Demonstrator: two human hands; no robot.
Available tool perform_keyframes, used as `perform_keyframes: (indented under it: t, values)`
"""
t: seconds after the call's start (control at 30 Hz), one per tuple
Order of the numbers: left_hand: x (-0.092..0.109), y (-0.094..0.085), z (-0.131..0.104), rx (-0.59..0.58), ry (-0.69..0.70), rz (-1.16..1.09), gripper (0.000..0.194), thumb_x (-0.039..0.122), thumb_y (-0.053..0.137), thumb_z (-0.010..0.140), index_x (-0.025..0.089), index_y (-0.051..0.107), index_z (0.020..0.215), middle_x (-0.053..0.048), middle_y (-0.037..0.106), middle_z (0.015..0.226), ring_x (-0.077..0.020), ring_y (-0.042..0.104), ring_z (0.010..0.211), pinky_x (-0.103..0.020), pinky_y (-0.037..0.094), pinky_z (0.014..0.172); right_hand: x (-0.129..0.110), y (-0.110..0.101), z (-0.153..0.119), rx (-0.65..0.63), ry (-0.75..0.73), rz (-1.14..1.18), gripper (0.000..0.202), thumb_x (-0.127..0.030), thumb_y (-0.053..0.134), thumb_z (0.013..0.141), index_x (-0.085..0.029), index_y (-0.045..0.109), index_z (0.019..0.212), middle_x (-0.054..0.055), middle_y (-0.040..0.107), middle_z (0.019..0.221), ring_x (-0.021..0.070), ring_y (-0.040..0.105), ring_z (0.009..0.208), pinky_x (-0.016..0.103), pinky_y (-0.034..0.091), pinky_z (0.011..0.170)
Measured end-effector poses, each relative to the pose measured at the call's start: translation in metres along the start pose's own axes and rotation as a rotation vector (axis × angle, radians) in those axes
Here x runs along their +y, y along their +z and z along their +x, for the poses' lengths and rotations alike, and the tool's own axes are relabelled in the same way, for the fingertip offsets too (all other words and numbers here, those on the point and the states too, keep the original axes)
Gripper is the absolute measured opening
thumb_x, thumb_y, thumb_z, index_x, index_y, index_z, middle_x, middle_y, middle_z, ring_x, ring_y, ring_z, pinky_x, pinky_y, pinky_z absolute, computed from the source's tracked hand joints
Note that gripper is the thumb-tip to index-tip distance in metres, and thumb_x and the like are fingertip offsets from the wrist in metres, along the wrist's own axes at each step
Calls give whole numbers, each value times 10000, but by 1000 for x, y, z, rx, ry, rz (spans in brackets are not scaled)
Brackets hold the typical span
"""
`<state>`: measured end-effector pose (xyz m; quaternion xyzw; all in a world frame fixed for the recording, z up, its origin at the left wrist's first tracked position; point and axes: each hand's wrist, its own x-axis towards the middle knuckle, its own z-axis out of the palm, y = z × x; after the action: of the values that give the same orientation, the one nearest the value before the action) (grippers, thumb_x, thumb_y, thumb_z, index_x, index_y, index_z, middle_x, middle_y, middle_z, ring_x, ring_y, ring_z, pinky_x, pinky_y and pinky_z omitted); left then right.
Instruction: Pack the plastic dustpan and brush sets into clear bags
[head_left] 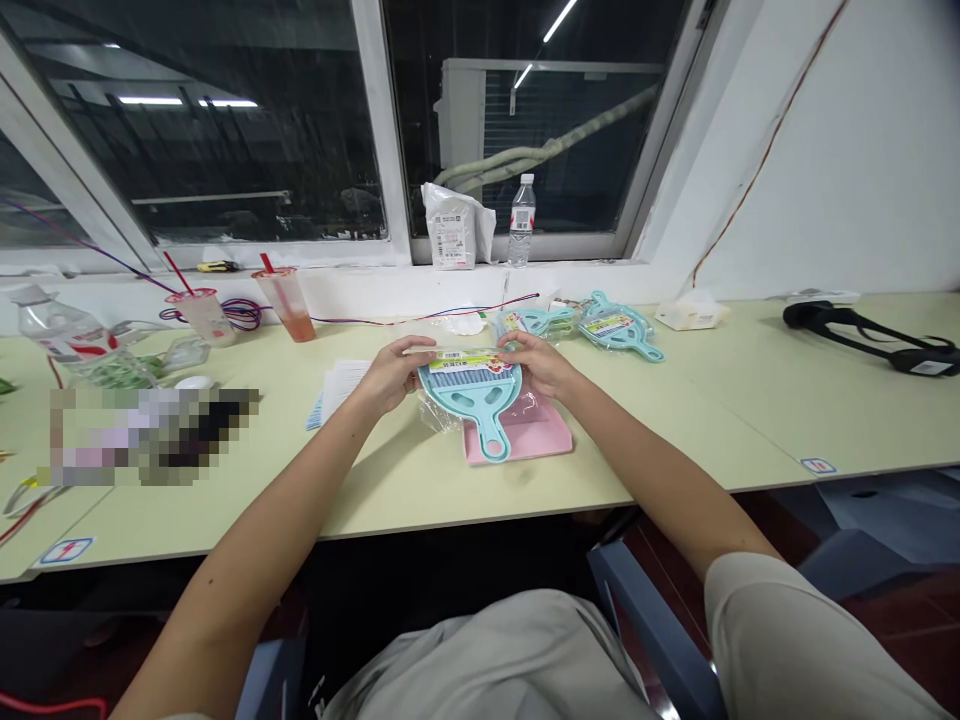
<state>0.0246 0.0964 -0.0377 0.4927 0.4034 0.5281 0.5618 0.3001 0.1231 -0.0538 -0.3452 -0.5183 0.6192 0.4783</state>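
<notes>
Hands meet at table centre: my left hand (391,375) grips the left end and my right hand (541,364) the right end of a teal brush set (471,392) in clear wrap, fingers curled shut over its top edge. The set lies across a pink dustpan (534,436), its handle pointing to 6 o'clock. The table (675,420) has bare surface from 3 to 5 o'clock, with the near edge just below the dustpan. At 1 o'clock lies a pile of teal sets (607,325), close by. At 11 o'clock stands a red drink cup (289,303), well apart. Papers (337,385) lie at 9 o'clock, just beside my left wrist. A water bottle (522,220) stands on the sill at 12 o'clock.
</notes>
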Motion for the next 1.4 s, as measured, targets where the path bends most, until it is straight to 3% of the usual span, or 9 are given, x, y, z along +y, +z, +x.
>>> perform_keyframes:
  t: [0.27, 0.37, 0.57, 0.8, 0.9, 1.03, 1.13, 1.27, 1.4]
  values:
    - [-6, 0, 4, -35, 106, 13, 442, 514, 889, 723, 129, 757, 894, -52, 688, 786, -132, 643, 639, -244, 522, 571, -2, -7, 9, 57, -19, 80, 243, -314, 850, 798, -178, 649, 786, -22, 639, 627, 112, 612, 508, 221, 554, 476]
    - [-5, 2, 3, -18, 87, 18, 447, 561, 787, 823, 116, 752, 851, -59, 661, 739, -125, 628, 616, -238, 503, 558, -1, -8, 10, 81, -35, 68, 196, -224, 834, 757, -177, 644, 758, -24, 620, 600, 113, 603, 506, 209, 531, 454]
    - [-3, -2, 1, -74, 48, 144, 169, 279, 771, 782, 136, 742, 868, -84, 687, 809, -173, 677, 675, -302, 583, 616, -1, -9, 9, 92, -13, -35, 251, -81, 746, 641, -187, 658, 851, -8, 662, 615, 141, 620, 507, 230, 534, 446]
    - [-2, 4, -4, -110, 51, 280, 207, 169, 650, 755, 151, 799, 898, -99, 691, 805, -195, 658, 652, -365, 627, 587, -1, -4, 6, 91, -36, -128, 207, -124, 715, 636, -206, 645, 812, -21, 621, 611, 151, 594, 526, 248, 498, 448]
    - [2, 9, -6, -103, 55, 203, 215, 175, 642, 741, 124, 805, 872, -110, 695, 810, -188, 652, 655, -358, 625, 596, -7, -9, 6, 111, -153, -360, 60, -239, 704, 747, -215, 689, 800, 17, 648, 722, 186, 629, 671, 295, 531, 569]
    - [5, 11, -7, -94, 45, 132, 222, 172, 658, 709, 105, 800, 866, -117, 706, 828, -177, 647, 654, -343, 617, 596, -25, -4, -3, 212, -652, -907, 123, -270, 666, 851, -217, 758, 788, 104, 670, 1132, 292, 586, 1118, 460, 494, 970]
    - [4, 11, -7, -91, 50, 149, 212, 187, 668, 700, 109, 798, 848, -114, 708, 820, -179, 646, 654, -342, 612, 593, -33, 24, -12, 39, -859, -1241, 172, -242, 620, 913, -210, 782, 865, 127, 649, 1169, 317, 528, 1169, 500, 401, 1044]
    - [0, 10, -6, -115, 92, 198, 228, 209, 661, 702, 133, 810, 857, -77, 696, 774, -168, 621, 654, -346, 615, 622, -32, 71, -12, -285, -796, -1467, 264, -250, 506, 1007, -177, 758, 1041, 117, 659, 1003, 269, 566, 1007, 388, 430, 890]
    - [-1, 8, -6, -89, 128, 225, 227, 214, 645, 711, 137, 813, 843, -61, 694, 744, -158, 614, 656, -330, 611, 651, -28, 80, 5, -289, -639, -1607, 288, -273, 443, 1055, -173, 711, 1086, 115, 692, 1033, 247, 607, 956, 332, 413, 802]
